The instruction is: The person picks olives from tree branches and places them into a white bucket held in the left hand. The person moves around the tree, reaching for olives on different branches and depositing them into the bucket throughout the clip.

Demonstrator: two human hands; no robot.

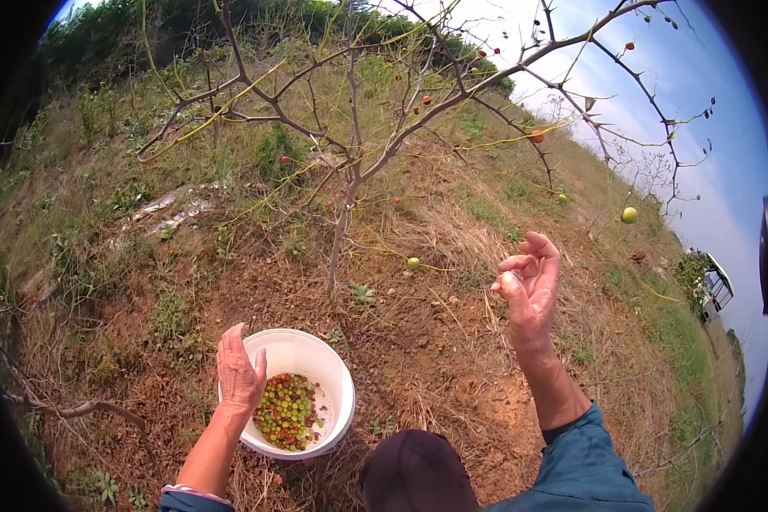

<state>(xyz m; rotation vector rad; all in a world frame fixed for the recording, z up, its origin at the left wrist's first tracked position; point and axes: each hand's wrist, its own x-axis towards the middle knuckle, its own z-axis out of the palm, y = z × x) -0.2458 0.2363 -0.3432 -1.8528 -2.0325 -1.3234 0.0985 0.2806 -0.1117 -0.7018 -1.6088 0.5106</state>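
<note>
My left hand [238, 370] is over the left rim of a white plastic bucket [333, 397], thumb spread away from the fingers and nothing seen in it. Inside the bucket lie many small round fruits [287, 409], green, yellow, orange and dark red. Raised at the right is my right hand [530, 288], fingers curled and thumb tip near them; whether something small is pinched there cannot be made out. Beyond and above it, a green fruit [628, 215] hangs on a thin stem. Lower on the thorny shrub [352, 185] hangs another green fruit [413, 264].
Thorny branches [448, 102] with red and orange fruits [537, 136] spread across the top. A bare branch [89, 408] reaches in from the left. The slope has reddish soil [435, 384] and dry grass. A dark cap [419, 473] shows at the bottom edge.
</note>
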